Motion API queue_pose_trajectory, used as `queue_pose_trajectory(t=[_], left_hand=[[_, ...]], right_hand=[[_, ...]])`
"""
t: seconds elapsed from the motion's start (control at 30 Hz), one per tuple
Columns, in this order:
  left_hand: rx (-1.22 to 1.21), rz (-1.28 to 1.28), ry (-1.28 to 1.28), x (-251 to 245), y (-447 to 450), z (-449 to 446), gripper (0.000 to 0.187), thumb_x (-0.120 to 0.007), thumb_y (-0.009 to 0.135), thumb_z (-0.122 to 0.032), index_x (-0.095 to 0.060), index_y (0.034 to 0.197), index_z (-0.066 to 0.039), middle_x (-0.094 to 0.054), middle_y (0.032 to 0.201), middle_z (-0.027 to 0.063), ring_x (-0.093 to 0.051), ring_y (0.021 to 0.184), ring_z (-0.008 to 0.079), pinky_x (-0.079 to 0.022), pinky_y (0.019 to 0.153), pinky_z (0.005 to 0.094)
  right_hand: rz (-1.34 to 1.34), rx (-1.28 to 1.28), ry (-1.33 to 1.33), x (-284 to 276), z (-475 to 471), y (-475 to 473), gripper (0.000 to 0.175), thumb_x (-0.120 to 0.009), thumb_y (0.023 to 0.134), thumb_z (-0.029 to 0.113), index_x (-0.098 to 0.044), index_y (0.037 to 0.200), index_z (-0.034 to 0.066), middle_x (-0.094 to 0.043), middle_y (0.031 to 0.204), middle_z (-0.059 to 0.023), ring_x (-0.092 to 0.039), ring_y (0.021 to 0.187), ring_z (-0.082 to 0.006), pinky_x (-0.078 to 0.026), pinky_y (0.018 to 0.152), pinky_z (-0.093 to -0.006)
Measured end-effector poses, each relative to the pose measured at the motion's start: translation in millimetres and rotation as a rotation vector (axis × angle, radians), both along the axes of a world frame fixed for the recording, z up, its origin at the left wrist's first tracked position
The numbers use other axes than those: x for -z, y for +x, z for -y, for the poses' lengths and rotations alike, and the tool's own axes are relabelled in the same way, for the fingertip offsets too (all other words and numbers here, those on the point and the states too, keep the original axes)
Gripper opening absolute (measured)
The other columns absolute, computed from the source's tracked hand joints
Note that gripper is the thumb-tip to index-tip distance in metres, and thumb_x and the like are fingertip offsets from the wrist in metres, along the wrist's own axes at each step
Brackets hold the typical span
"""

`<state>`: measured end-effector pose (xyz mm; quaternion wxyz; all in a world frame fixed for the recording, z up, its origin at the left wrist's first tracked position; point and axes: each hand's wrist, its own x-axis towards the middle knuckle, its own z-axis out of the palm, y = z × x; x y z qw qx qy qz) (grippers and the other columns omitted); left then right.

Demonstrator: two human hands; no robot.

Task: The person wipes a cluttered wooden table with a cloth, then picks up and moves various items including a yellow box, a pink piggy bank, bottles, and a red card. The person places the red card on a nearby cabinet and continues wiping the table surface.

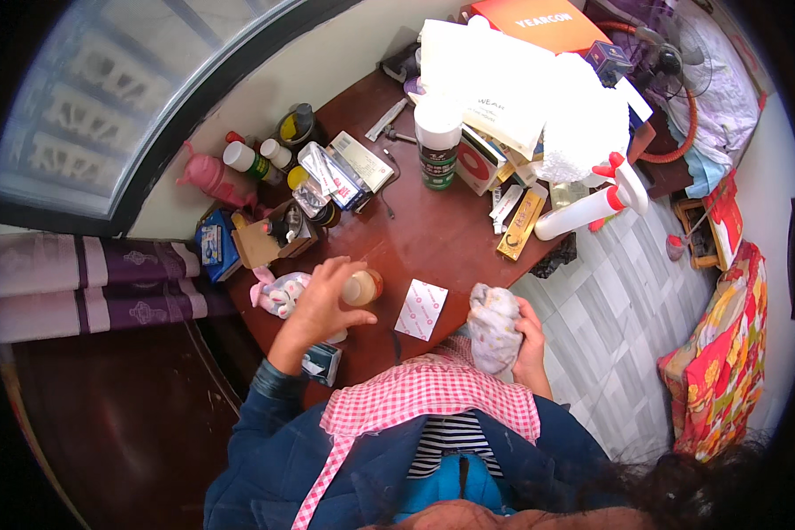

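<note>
My left hand (323,306) is held over the left part of the reddish-brown wooden table, thumb and fingers spread. Just beyond it stands a small jar (369,287) with a pale lid; whether my fingertips touch it I cannot tell. A bunched, light-coloured patterned cloth (495,329) is gripped in my right hand (530,341) at the table's front edge. Between the two hands lies a white paper square (421,309) with pink print. A pink and white plush-like item (281,291) sits left of my left hand, and a dark small packet (322,364) lies below it.
Along the wall are a pink bottle (215,177), an open cardboard box (271,237) and several small boxes. A white-capped green canister (437,146) stands farther back. At right lie a white spray bottle (586,209) and a gold box (523,222). An orange box (540,25) is behind.
</note>
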<state>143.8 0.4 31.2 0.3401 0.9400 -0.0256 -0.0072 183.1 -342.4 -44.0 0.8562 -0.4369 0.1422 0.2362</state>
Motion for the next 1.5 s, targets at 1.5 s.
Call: queue_pose_trajectory(t=[1.5], left_hand=[[0.035,0.09,0.253,117,-43,81,0.017,-0.067,0.075,-0.008,-0.061,0.091,-0.004,-0.055,0.123,0.0193,-0.052,0.109,0.0364,-0.043,0.086,0.0454]], right_hand=[[1.253,-0.464,-1.303,49,-73,21,0.033,-0.069,0.071,0.005,-0.07,0.101,0.0183,-0.054,0.121,-0.0057,-0.054,0.102,-0.0283,-0.053,0.078,-0.0358]])
